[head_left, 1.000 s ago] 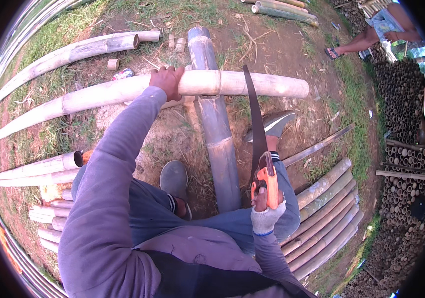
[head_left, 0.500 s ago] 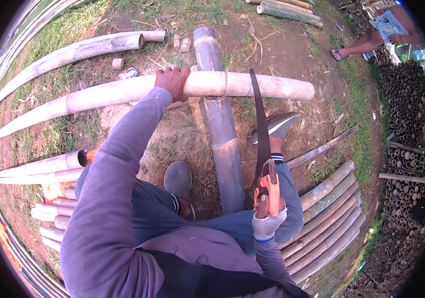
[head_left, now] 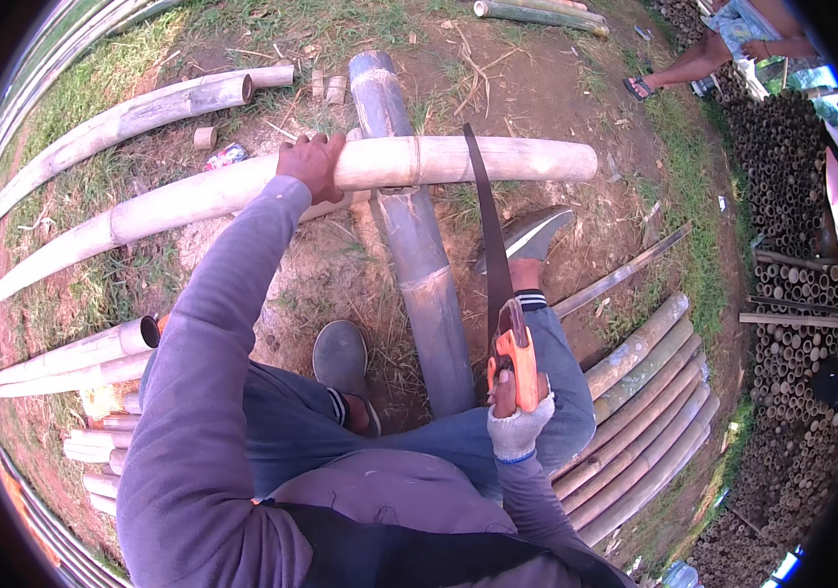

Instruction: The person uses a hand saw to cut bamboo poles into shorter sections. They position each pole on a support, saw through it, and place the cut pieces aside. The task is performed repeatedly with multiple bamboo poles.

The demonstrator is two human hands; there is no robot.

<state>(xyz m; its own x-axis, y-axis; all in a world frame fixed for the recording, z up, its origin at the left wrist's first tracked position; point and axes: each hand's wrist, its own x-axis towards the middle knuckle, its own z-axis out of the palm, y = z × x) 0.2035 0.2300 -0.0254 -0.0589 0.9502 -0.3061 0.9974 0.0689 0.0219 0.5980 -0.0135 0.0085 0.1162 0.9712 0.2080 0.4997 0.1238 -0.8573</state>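
Note:
A thick pale bamboo pole (head_left: 527, 160) lies crosswise in front of me, over a darker grey bamboo trunk (head_left: 431, 284) on the ground. My bare left hand (head_left: 311, 165) grips the pole from above, left of the crossing. In my right hand (head_left: 519, 416), which wears a whitish fingerless glove, is the orange handle of a handsaw (head_left: 517, 363). Its long dark blade crosses the pole right of the trunk, between a node and the pole's right end. The blade's tip shows just past the far side. Whether its teeth have cut in, I cannot tell.
More bamboo poles (head_left: 115, 122) lie at left, with several (head_left: 640, 412) side by side at right. Short offcuts (head_left: 205, 138) lie beyond the pole. My shoes (head_left: 341, 361) flank the trunk. Stacked bamboo (head_left: 782, 392) stands far right; another person's leg (head_left: 679, 71) shows at upper right.
The whole view has shifted slightly, moving the scene leftward. The saw has slid a little forward, its tip farther past the pole. My left hand keeps its place on the pole.

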